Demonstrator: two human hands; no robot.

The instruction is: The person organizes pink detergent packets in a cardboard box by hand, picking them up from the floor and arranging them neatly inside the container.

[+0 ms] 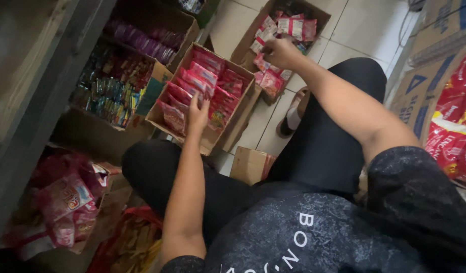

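The left hand (197,115) is resting with fingers spread flat on the red and pink snack packets (200,83), glossy sachets standing in tight rows inside an open cardboard box (212,141) on the tiled floor (366,25). The right hand (277,52) is reaching into a farther box (243,45), fingers curled around a similar packet (260,60) there.

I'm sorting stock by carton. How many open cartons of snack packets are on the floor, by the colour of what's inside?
Red or pink packets: 2
Purple packets: 1
Mixed dark packets: 1
Total: 4
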